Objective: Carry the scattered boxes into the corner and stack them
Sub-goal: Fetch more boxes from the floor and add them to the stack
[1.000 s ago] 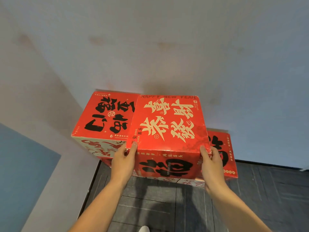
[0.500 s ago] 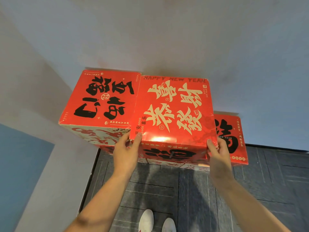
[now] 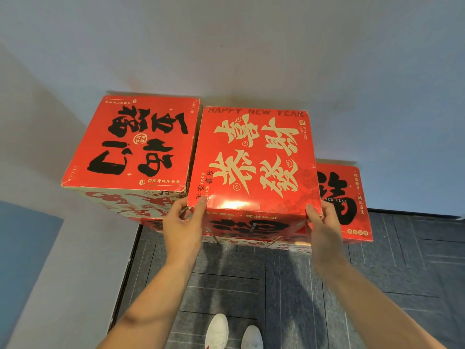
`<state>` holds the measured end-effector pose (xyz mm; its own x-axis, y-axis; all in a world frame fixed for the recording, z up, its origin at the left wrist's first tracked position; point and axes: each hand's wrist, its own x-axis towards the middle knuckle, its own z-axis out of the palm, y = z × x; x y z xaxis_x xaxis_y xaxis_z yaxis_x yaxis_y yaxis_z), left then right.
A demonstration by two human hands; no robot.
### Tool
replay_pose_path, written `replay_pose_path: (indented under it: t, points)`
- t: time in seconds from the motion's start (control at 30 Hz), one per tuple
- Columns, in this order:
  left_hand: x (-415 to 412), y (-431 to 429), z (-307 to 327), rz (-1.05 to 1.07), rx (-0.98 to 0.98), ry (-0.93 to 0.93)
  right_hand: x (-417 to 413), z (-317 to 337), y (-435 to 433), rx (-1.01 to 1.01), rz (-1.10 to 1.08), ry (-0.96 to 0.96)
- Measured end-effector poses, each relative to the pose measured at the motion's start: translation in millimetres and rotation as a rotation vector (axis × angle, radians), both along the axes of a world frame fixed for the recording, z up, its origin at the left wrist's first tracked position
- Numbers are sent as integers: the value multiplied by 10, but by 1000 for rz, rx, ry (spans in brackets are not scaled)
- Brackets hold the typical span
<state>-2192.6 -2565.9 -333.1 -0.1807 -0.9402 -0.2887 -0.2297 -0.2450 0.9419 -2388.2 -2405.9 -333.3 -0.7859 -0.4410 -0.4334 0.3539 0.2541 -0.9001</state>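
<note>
Clamped left hand [image 3: 182, 224] and right hand [image 3: 324, 224] on near corners of the gold-lettered box [image 3: 254, 157], grip full, dead ahead, just beside black-lettered box [image 3: 130, 144] leftward.

Both hands grip the middle red box [image 3: 254, 157] at its near corners, left hand [image 3: 182, 222] and right hand [image 3: 323, 227]. It sits just beside the left box [image 3: 133, 144]; a lower box [image 3: 344, 202] shows at right. White shoes [image 3: 234, 332] stand on the grey floor [image 3: 402, 273].
</note>
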Motion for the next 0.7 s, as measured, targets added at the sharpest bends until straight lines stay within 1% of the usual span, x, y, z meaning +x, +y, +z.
replay_pose_path:
  t: [0.17, 0.27, 0.33, 0.4, 0.43, 0.53, 0.6, 0.7]
  points:
    - [-60, 15, -69, 13, 20, -12, -19, -17, 9, -8, -19, 21]
    - [-74, 20, -40, 9, 10, -17, -24, 7, -10, -1, 6, 33]
    - [-24, 31, -54, 39, 34, -27, -26, 14, -1, -11, -36, 26]
    - [37, 41, -74, 112, 128, -18, -21, 9, 47, 7, -92, 34]
    - [48, 48, -80, 149, 222, 19, -5, -9, 71, 18, -108, 24]
    - [-31, 63, -41, 173, 502, 211, 122, -20, 58, 43, -58, -63]
    - [-116, 16, -62, 180, 571, 285, 183, -29, -19, 9, -34, -159]
    - [-187, -85, -152, 248, 582, 309, 179, -53, -155, -62, -63, -232]
